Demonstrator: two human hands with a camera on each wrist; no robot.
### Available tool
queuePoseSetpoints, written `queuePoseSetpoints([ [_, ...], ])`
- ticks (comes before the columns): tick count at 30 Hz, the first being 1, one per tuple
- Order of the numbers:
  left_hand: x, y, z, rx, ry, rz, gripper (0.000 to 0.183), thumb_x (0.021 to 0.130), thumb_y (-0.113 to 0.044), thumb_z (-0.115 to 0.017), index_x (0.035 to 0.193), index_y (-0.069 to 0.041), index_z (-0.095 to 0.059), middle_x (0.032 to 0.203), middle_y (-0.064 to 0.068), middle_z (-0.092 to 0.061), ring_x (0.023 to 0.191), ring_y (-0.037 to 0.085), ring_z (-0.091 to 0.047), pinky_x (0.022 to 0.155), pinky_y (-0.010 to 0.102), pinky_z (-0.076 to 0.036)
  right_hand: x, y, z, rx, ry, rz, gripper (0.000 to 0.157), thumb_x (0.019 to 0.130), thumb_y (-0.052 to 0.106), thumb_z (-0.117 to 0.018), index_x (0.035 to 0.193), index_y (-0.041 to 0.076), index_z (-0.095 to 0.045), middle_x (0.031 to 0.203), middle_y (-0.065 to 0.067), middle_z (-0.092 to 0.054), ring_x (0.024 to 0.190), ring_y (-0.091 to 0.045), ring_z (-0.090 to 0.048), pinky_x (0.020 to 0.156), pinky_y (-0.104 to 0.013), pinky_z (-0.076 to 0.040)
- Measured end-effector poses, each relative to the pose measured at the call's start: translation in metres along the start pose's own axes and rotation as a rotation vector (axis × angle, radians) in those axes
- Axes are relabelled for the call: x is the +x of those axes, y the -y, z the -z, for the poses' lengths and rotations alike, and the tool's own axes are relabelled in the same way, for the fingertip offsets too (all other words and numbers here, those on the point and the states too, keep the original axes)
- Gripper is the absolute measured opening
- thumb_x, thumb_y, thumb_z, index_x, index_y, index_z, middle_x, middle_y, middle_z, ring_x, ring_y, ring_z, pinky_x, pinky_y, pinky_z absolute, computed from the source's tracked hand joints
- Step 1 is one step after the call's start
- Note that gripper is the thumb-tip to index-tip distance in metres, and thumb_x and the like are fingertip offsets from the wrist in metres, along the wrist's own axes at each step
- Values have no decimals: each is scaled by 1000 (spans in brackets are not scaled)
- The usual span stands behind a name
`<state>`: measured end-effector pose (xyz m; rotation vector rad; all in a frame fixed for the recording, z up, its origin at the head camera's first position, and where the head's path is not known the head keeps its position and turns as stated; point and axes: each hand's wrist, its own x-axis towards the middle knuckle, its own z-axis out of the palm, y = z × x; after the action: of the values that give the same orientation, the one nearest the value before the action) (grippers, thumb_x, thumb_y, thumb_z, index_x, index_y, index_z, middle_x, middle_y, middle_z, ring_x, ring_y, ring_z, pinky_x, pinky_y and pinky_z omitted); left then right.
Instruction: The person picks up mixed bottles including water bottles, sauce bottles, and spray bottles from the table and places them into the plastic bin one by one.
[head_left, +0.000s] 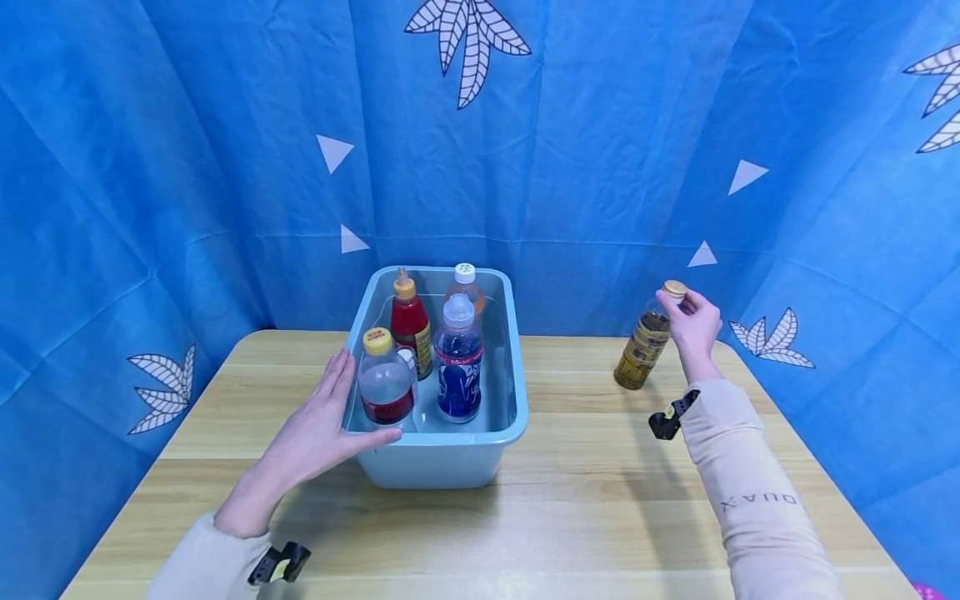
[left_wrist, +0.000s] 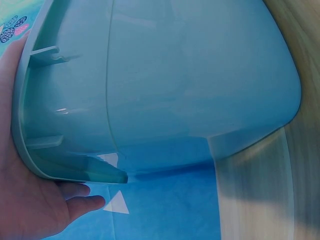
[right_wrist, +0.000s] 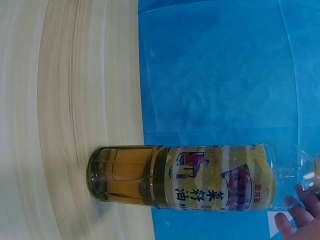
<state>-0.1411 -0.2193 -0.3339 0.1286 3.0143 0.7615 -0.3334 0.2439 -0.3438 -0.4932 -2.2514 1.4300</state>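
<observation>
My right hand (head_left: 694,323) pinches the neck of a clear oil bottle (head_left: 643,348), just under its gold cap. The bottle, filled with amber oil, leans slightly; in the right wrist view its yellow label (right_wrist: 220,177) shows, with the base right by the wooden table. On the left, my left hand (head_left: 315,429) rests at the near left corner of a light blue plastic bin (head_left: 435,465). Its fingers lie straight along the left rim, and the thumb stretches along the front rim. From the left wrist view, the hand (left_wrist: 30,200) touches the bin's rim from outside.
Inside the bin stand a yellow-capped bottle (head_left: 386,387), a red sauce bottle (head_left: 410,327), a blue-labelled bottle (head_left: 459,379) and a white-capped bottle (head_left: 467,292). Behind the wooden table (head_left: 570,483) hangs a blue curtain (head_left: 615,167), which also flanks both sides.
</observation>
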Motion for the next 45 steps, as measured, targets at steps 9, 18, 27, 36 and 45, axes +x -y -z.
queuePoseSetpoints([
  [9,0,1,0,-2,-1,-1,117,64,-70,-57,142,-7,2,147,15,4,132,37,-3,90,63,-26,8,-6,-1,20,2,-25,58,69,48,-69,117,15,-60,114,-6,-60,104,-15,-55,88,-32,-43],
  [18,0,2,-1,-2,0,-8,118,62,-73,-55,142,-6,1,147,15,4,132,36,-3,91,62,-26,12,-11,-2,-2,-25,-21,56,67,47,-71,114,18,-62,111,-4,-60,102,-14,-57,87,-32,-44],
  [27,0,2,-1,2,-6,-11,119,62,-73,-56,142,-6,0,147,15,3,132,36,-3,91,62,-26,-8,2,2,-27,-31,-2,60,69,48,-68,117,13,-60,113,-6,-58,102,-13,-56,86,-27,-44],
  [36,-1,2,-1,0,-7,-11,119,62,-73,-55,142,-6,1,147,15,4,132,37,-3,91,62,-26,-16,6,6,-15,-27,33,61,67,50,-69,115,14,-61,111,-6,-59,98,-10,-58,82,-27,-46],
  [45,-1,2,-2,-6,-8,-7,117,64,-69,-58,142,-7,2,147,15,4,132,36,-2,91,63,-25,-10,-2,7,44,15,29,55,66,41,-74,114,17,-62,108,-3,-61,98,-11,-58,85,-26,-45],
])
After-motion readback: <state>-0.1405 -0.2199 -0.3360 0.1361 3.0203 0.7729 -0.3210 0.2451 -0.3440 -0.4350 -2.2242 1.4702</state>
